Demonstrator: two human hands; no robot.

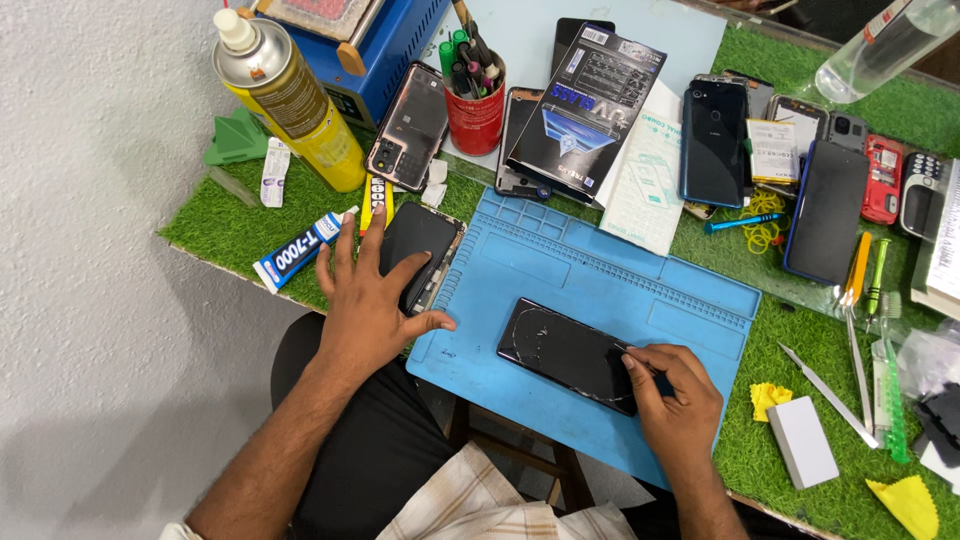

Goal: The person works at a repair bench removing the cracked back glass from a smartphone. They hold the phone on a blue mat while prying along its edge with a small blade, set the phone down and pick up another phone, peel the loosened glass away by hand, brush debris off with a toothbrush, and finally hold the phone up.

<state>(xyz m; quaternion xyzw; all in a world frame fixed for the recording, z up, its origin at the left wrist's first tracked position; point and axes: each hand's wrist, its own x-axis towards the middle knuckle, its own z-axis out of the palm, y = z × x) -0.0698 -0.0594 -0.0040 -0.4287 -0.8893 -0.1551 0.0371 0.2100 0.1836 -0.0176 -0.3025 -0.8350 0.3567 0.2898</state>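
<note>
Smartphone point(567, 353), black, glass cracked: thin, stiff, slippery, fragile; judged best held by its edges. Right end is pinched by right hand point(672, 392); left hand point(365, 300) is spread flat on second phone point(418, 245), far left.

The blue mat point(600, 290) lies mostly bare around the cracked phone point(565, 352); open room runs toward twelve and three o'clock of it. At nine o'clock a dark phone point(418, 245) under the left hand point(365, 300) blocks the mat's edge. Packaging point(590, 105) and a red cup point(476, 115) crowd twelve o'clock; tweezers point(830, 395) and a white block point(803, 442) lie at three to four.
</note>
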